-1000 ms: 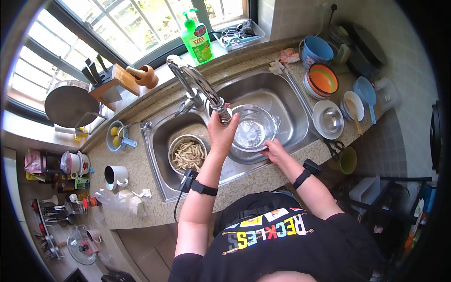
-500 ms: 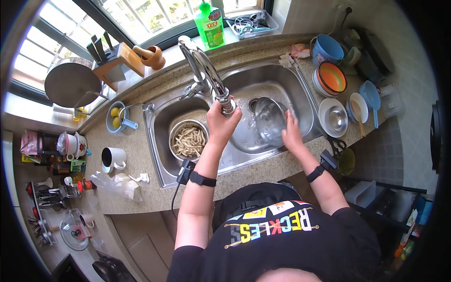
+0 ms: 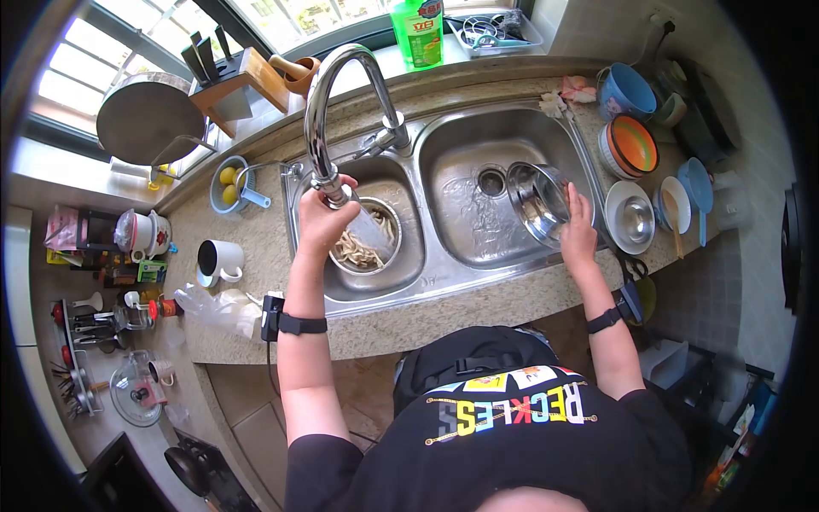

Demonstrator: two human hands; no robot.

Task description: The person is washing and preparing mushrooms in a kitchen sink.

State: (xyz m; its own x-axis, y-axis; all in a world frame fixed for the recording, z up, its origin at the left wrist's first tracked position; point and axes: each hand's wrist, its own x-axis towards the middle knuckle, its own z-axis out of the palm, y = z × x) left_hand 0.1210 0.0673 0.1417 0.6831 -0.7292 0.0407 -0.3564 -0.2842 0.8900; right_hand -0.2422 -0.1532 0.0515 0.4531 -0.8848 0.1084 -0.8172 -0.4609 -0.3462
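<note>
My left hand (image 3: pixel 326 224) is wrapped round the head of the chrome faucet (image 3: pixel 317 128), over the left sink basin (image 3: pixel 408 213). Water streams from it into a metal bowl (image 3: pixel 394 258) that holds pale, finger-like pieces (image 3: pixel 357 254). In the right basin (image 3: pixel 452 154), my right hand (image 3: pixel 580 232) grips the rim of a shiny metal bowl (image 3: pixel 537 205), which is tilted on its side near the drain (image 3: pixel 491 181). The right hand's thumb is hidden behind the bowl.
Stacked bowls (image 3: pixel 630 147), a white plate (image 3: pixel 621 213) and scissors (image 3: pixel 631 266) lie right of the sink. On the left are a blue colander (image 3: pixel 223 201), a white mug (image 3: pixel 227 258) and a knife block (image 3: pixel 256 78). A green bottle (image 3: pixel 420 38) stands behind.
My left hand has swung the faucet from the right basin to the left one, above the bowl of pale pieces. The bowl at my right hand is now tilted up more, away from the drain.
</note>
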